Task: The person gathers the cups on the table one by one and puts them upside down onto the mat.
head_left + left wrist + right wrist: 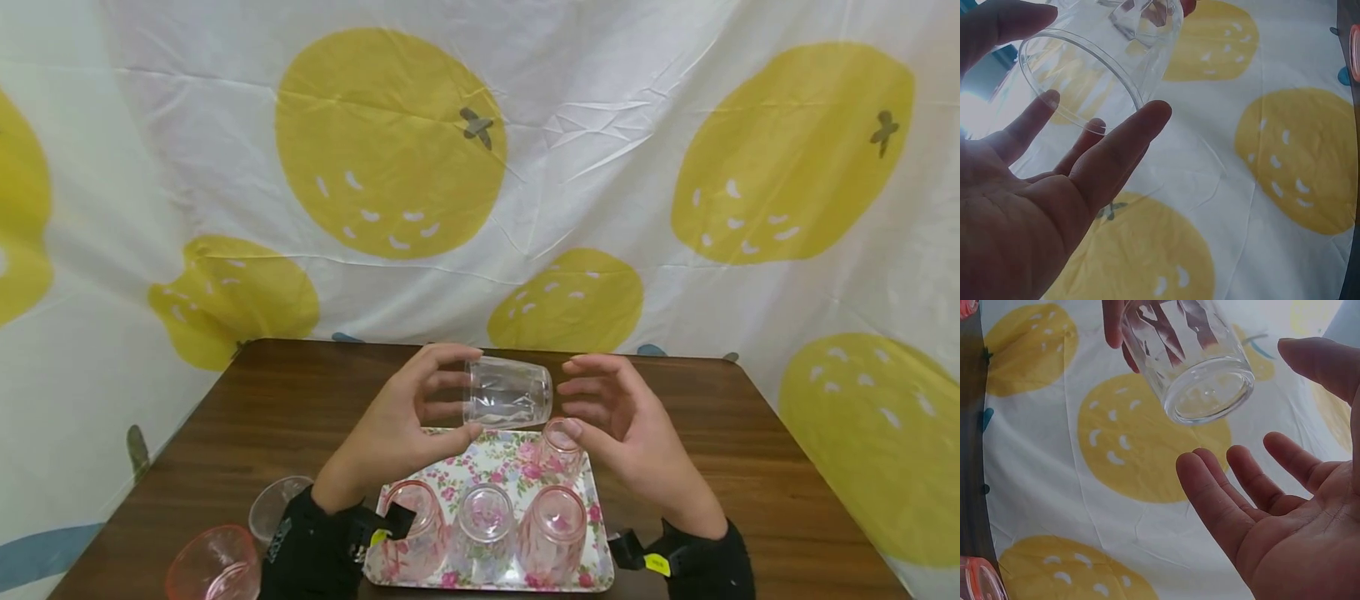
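My left hand (405, 421) holds a clear drinking glass (510, 393) by its rim end, thumb and fingers around it. The glass lies sideways in the air above the tray's back edge, its base toward the right. In the left wrist view, the fingertips touch the glass's open rim (1100, 53). My right hand (637, 433) is beside the base, fingers spread and slightly bent, holding nothing. A gap shows between those fingers and the thick glass base (1210, 390) in the right wrist view.
Below, a floral tray (465, 467) carries several upturned glasses, including a pink glass (553, 529), a clear glass (486, 521) and a small pink glass (561, 446). At the table's left are a clear cup (273, 504) and a pink-rimmed bowl (213, 562). A lemon-print cloth (570, 167) hangs behind.
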Demonstrator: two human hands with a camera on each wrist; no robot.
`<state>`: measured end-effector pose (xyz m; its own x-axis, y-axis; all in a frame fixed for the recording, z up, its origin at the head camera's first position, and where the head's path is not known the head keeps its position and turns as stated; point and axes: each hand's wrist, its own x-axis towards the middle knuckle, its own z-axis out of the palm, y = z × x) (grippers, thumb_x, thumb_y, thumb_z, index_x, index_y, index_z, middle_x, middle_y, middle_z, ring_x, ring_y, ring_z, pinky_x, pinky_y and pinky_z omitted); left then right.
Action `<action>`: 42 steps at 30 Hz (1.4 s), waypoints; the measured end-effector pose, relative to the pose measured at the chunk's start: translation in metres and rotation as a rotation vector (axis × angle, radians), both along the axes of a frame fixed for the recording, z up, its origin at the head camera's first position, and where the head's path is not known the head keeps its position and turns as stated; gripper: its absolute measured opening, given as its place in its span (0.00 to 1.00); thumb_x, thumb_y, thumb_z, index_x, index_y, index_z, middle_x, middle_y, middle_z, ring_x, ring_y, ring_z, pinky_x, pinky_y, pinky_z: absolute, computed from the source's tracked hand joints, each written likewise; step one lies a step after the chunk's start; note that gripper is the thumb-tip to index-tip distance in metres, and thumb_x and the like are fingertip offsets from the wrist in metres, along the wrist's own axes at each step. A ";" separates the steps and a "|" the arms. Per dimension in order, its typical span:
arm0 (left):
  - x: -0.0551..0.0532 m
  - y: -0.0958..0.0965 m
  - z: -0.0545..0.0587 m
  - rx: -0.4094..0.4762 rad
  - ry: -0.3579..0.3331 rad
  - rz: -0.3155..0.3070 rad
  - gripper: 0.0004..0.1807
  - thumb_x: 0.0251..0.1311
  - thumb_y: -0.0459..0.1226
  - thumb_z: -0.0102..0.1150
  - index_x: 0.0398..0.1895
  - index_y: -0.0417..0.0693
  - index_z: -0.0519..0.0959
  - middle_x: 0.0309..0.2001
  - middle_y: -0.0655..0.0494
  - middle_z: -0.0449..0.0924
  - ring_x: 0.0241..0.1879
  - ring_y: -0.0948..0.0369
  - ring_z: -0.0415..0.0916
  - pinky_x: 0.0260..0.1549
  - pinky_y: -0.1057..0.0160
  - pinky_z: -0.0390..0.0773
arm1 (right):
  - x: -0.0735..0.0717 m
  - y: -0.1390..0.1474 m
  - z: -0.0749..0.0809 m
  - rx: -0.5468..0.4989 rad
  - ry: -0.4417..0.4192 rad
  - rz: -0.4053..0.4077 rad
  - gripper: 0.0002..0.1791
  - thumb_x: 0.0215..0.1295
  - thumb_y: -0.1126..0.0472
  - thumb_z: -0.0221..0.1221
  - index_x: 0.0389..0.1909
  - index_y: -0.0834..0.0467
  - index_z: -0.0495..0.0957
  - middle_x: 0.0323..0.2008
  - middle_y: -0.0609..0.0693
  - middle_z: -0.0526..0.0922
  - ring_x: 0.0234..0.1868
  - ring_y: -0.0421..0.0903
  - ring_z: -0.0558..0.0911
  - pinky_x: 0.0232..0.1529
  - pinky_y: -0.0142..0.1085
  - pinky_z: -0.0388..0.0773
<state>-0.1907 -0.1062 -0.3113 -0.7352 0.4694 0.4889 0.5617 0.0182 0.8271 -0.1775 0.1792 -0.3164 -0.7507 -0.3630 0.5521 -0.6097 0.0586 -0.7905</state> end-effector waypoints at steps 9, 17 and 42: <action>-0.001 0.007 -0.004 0.036 -0.011 -0.030 0.38 0.56 0.26 0.70 0.70 0.56 0.68 0.70 0.51 0.64 0.63 0.49 0.73 0.56 0.57 0.82 | -0.001 -0.004 -0.002 0.028 -0.064 -0.001 0.33 0.65 0.76 0.61 0.68 0.60 0.63 0.64 0.55 0.70 0.59 0.48 0.78 0.57 0.38 0.82; -0.002 0.013 -0.007 0.066 0.003 -0.059 0.39 0.56 0.24 0.68 0.71 0.48 0.66 0.71 0.48 0.62 0.63 0.47 0.73 0.55 0.56 0.83 | -0.002 -0.004 -0.003 0.029 -0.049 0.016 0.32 0.65 0.76 0.60 0.68 0.63 0.63 0.63 0.58 0.70 0.57 0.47 0.80 0.54 0.37 0.83; -0.005 0.007 -0.006 0.091 0.022 -0.035 0.35 0.62 0.25 0.63 0.73 0.47 0.65 0.72 0.56 0.64 0.70 0.50 0.67 0.62 0.46 0.77 | -0.004 0.003 0.002 0.094 -0.040 -0.058 0.32 0.59 0.76 0.67 0.65 0.63 0.71 0.59 0.52 0.76 0.56 0.47 0.82 0.53 0.39 0.84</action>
